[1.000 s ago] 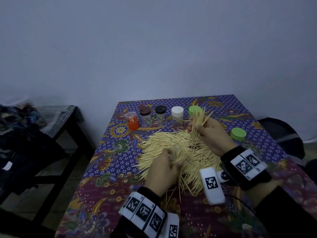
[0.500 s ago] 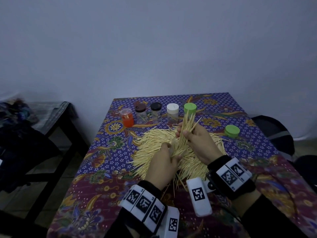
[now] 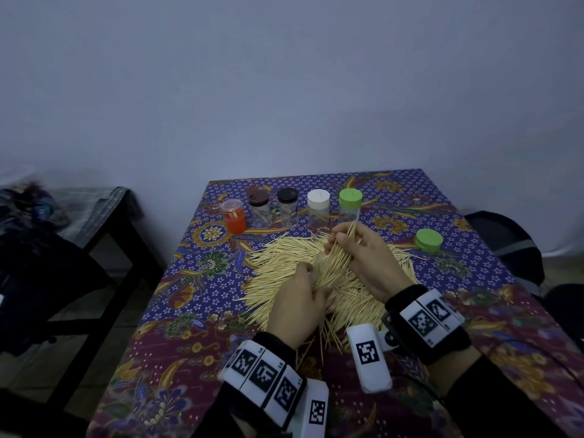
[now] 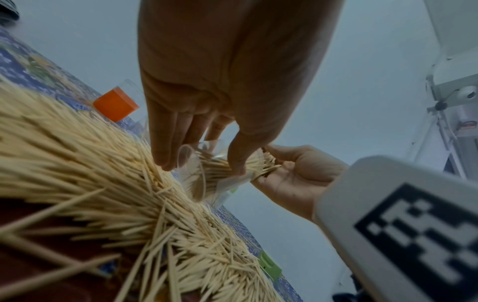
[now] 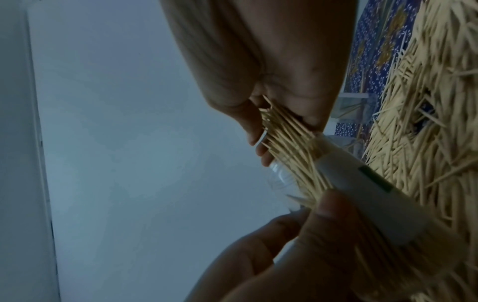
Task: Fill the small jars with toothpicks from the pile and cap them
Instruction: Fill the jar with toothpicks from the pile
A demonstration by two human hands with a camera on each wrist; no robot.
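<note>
Left hand [image 3: 300,298] grips a tilted jar [image 4: 207,173]; right hand [image 3: 363,257] pinches a toothpick bundle [image 3: 335,263], aligned with its mouth, partly inserted.

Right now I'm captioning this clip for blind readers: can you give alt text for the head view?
Over a toothpick pile, the right hand feeds a bundle of toothpicks into a clear jar held by the left hand. Five capped jars line the floral tablecloth; a green cap lies right.
</note>
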